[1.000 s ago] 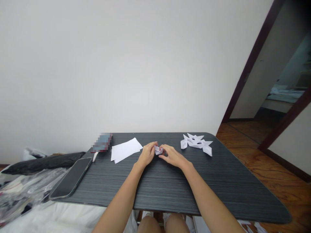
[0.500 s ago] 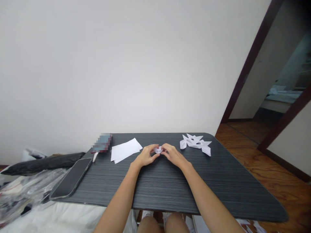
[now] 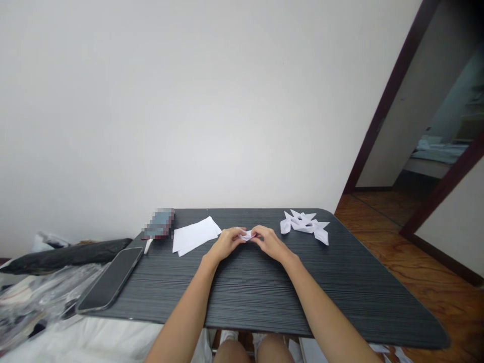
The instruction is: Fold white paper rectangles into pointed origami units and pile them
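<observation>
A small folded piece of white paper (image 3: 247,235) is pinched between my two hands above the middle of the dark table (image 3: 260,292). My left hand (image 3: 228,242) grips its left end with thumb and fingers. At its right end, my right hand (image 3: 266,239) holds on in the same way. Fingertips cover both ends, so only the middle of the folds shows. To the right lie several folded white paper figures (image 3: 303,225) with pointed tips, close together. Left of my hands rest flat white paper sheets (image 3: 196,235), overlapping.
A phone (image 3: 111,280) lies at the table's left edge. Behind it are a blurred-out box-like item (image 3: 160,224) and a small white object (image 3: 148,245). A white wall (image 3: 227,111) rises behind the table. Plastic-wrapped things and a black bundle (image 3: 68,254) lie at left.
My fingers have closed in slightly around the folded paper, which now looks flatter and narrower. Both hands stay in about the same place.
</observation>
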The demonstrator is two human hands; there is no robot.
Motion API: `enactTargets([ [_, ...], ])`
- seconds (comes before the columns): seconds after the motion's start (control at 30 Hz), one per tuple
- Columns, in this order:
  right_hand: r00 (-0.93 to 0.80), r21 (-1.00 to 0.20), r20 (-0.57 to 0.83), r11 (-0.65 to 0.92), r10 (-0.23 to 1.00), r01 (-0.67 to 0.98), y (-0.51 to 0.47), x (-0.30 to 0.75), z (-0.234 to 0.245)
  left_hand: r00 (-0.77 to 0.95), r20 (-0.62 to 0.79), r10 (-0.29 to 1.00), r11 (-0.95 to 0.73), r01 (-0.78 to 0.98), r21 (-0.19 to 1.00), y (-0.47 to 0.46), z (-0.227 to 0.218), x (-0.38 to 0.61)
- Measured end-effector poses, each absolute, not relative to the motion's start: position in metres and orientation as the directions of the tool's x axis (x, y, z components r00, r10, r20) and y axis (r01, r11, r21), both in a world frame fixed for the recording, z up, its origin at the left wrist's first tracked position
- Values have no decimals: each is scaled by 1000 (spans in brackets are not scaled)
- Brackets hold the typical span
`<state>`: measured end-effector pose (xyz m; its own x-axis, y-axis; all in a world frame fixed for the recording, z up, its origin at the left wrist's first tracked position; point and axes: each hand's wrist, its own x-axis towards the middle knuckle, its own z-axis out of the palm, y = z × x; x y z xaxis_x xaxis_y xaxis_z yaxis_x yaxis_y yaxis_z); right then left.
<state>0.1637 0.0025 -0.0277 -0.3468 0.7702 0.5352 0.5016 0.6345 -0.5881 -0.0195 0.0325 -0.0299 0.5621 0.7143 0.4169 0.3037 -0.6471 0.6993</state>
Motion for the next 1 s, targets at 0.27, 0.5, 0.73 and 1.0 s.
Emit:
enactTargets([
  [0.27, -270, -591, 592, 636, 760, 495, 7, 160, -33, 508, 433, 745, -627, 311, 714, 31, -30, -15],
  [0.5, -252, -629, 557, 600, 791, 495, 10, 163, -35, 431, 400, 809, -560, 357, 748, 32, -33, -16],
  [0.73, -242, -604, 594, 624, 767, 497, 7, 162, -30, 457, 455, 764, -629, 373, 682, 30, -28, -16],
  [1.0, -181, -740, 510, 536, 841, 407, 10, 163, -31, 391, 371, 842, -493, 280, 823, 28, -24, -15],
])
